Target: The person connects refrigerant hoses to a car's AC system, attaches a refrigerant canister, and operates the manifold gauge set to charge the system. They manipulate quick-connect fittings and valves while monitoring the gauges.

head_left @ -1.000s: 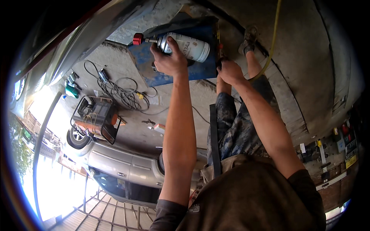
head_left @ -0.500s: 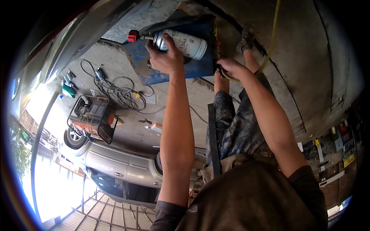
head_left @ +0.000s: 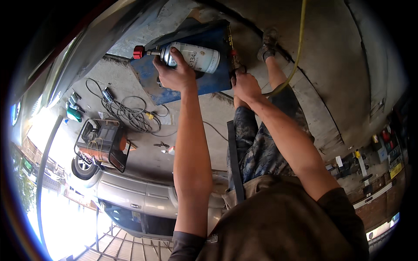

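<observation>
My left hand (head_left: 177, 74) is wrapped round a white and silver refrigerant can (head_left: 204, 58), which lies almost level above a blue metal box (head_left: 213, 83). A brass-coloured valve (head_left: 152, 52) with a red knob (head_left: 139, 52) sits on the can's left end. At the box's right edge, my right hand (head_left: 247, 85) is closed, its fingers curled at a small dark part that I cannot make out. A yellow hose (head_left: 299, 48) comes down from the top and passes behind my right wrist; its end is hidden.
On the floor at left lie a coiled black cable (head_left: 135, 115) and a green bottle (head_left: 74, 114). An orange and black generator (head_left: 102, 141) in a tubular frame stands before a silver car (head_left: 126, 189). Tools and boxes (head_left: 385, 150) are at far right.
Both hands, the can and the blue box appear shifted left in the picture. My right hand has turned, its back now facing up more. The left hand keeps its hold on the can.
</observation>
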{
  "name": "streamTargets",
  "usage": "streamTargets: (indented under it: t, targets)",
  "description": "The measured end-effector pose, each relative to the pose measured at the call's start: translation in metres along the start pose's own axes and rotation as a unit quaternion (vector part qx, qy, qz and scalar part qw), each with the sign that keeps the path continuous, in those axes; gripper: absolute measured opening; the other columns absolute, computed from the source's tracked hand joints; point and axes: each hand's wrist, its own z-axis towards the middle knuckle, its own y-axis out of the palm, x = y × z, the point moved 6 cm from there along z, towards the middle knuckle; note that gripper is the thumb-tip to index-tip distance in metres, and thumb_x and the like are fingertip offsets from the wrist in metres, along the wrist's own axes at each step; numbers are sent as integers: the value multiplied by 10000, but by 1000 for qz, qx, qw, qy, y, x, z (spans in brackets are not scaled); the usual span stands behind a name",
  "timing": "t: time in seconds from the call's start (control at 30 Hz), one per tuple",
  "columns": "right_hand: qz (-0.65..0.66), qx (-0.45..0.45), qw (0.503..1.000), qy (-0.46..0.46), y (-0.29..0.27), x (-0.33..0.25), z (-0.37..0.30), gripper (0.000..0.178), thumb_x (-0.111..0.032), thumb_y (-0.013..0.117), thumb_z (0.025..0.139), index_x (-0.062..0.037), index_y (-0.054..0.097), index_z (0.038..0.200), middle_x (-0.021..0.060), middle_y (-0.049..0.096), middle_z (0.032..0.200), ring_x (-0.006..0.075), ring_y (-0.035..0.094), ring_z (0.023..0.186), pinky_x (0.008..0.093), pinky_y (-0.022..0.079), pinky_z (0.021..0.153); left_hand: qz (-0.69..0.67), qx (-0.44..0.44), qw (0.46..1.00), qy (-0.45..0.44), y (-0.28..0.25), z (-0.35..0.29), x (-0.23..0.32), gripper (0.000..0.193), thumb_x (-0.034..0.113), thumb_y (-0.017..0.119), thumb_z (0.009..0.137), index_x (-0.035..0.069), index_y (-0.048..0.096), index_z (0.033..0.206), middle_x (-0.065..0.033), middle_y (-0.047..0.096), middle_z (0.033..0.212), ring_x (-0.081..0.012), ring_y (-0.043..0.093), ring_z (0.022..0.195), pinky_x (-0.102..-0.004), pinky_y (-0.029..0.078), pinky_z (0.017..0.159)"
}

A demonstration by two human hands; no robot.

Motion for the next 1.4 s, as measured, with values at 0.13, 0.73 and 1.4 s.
streamTargets:
  t: [0.13, 0.73, 1.4]
  targets:
    - [30, 64, 993, -97, 8, 17, -3, 233, -245, 555, 792, -73, 508, 942, 202, 589, 731, 381, 583, 672, 477, 477, 594, 12, -2, 1000, 8, -1, 0, 7, 599, 506, 561, 758, -18, 542, 1046, -180, 642, 841, -340, 628, 773, -399, 472, 660]
    - [75, 56, 995, 19, 3, 8, -6, 177, -218, 484, 822, -60, 535, 885, 189, 604, 787, 379, 584, 727, 476, 473, 636, 2, 6, 1000, 14, -1, -1, 8, 628, 527, 551, 758, -32, 539, 1042, -195, 638, 836, -349, 626, 774, -397, 474, 654]
    - [106, -40, 991, 76, -2, -1, 5, 372, -304, 474, 801, 36, 613, 858, 277, 589, 851, 435, 547, 861, 457, 440, 756, -6, 19, 1000, 11, -2, 0, 8, 613, 535, 554, 752, -20, 544, 1011, -185, 641, 779, -345, 633, 726, -410, 477, 633]
